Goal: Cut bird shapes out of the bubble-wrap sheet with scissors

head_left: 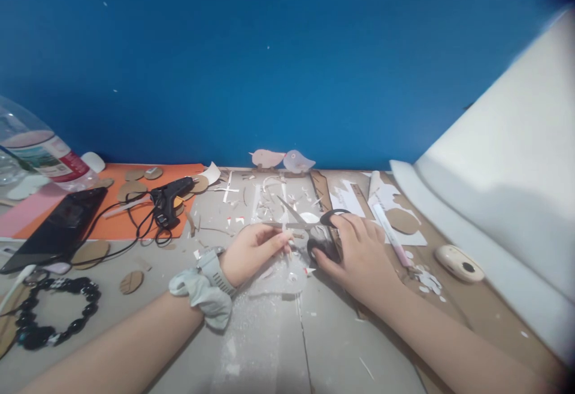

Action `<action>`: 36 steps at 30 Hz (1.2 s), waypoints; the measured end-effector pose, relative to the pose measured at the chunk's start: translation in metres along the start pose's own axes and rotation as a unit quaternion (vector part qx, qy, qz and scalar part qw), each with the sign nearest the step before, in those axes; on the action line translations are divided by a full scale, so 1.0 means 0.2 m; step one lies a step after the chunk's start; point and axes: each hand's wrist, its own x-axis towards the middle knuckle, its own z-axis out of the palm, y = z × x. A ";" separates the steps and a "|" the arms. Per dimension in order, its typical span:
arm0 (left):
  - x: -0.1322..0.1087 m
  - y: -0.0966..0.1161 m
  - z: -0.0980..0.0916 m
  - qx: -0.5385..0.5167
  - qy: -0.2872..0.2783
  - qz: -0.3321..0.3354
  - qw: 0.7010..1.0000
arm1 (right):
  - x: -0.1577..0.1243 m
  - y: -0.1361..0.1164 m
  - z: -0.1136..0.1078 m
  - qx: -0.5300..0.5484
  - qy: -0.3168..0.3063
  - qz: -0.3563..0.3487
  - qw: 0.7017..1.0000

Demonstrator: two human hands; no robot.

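Note:
My right hand (354, 256) holds black-handled scissors (326, 217), thumb in one loop and fingers at the other. The scissors' blades are spread apart and point left toward my left hand (263, 250). My left hand has thumb and fingers pinched together beside the blades; a small pale piece seems to be between them, too small to make out. Below both hands lies a clear plastic sheet (274, 286). White and brown paper scraps (269, 202) are scattered beyond the hands. A pink bird cutout (267, 158) and a blue bird cutout (299, 161) stand near the wall.
At left are a bottle (49, 157), a black phone (58, 226), a glue gun (168, 199) with its cord on orange paper (148, 226), and a bead bracelet (85, 316). At right are a marker (392, 235), white discs (429, 280) and a cream oval device (459, 263).

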 end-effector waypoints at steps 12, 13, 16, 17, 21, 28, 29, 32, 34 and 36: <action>-0.01 0.02 0.01 -0.035 0.041 0.000 0.999 | 0.00 -0.01 -0.01 0.017 -0.016 0.010 1.000; -0.01 0.02 0.01 -0.037 0.043 0.000 0.998 | 0.00 0.00 -0.01 0.017 -0.014 0.010 1.000; -0.01 0.01 0.01 -0.040 0.046 0.002 0.998 | 0.00 0.00 -0.01 0.019 -0.010 0.012 1.000; -0.01 0.01 0.01 -0.041 0.046 0.002 0.998 | 0.00 0.00 -0.01 0.021 -0.010 0.013 1.000; -0.01 0.00 0.01 -0.049 0.041 0.003 0.998 | 0.01 0.00 -0.01 0.029 -0.015 0.012 0.999; -0.01 0.01 0.00 -0.039 0.039 0.007 0.998 | 0.01 0.00 -0.01 0.031 -0.021 0.021 0.999; -0.01 0.01 0.00 -0.040 0.038 0.007 0.998 | 0.01 0.00 -0.01 0.031 -0.021 0.021 0.999; -0.01 0.02 0.00 -0.038 0.041 0.004 0.998 | 0.01 0.01 -0.02 0.029 -0.022 0.017 0.999; -0.01 0.02 0.00 -0.038 0.047 0.002 0.998 | 0.01 0.01 -0.02 0.027 -0.021 0.016 0.999; -0.01 0.02 0.00 -0.041 0.051 0.003 0.998 | 0.01 0.01 -0.01 0.025 -0.020 0.018 0.999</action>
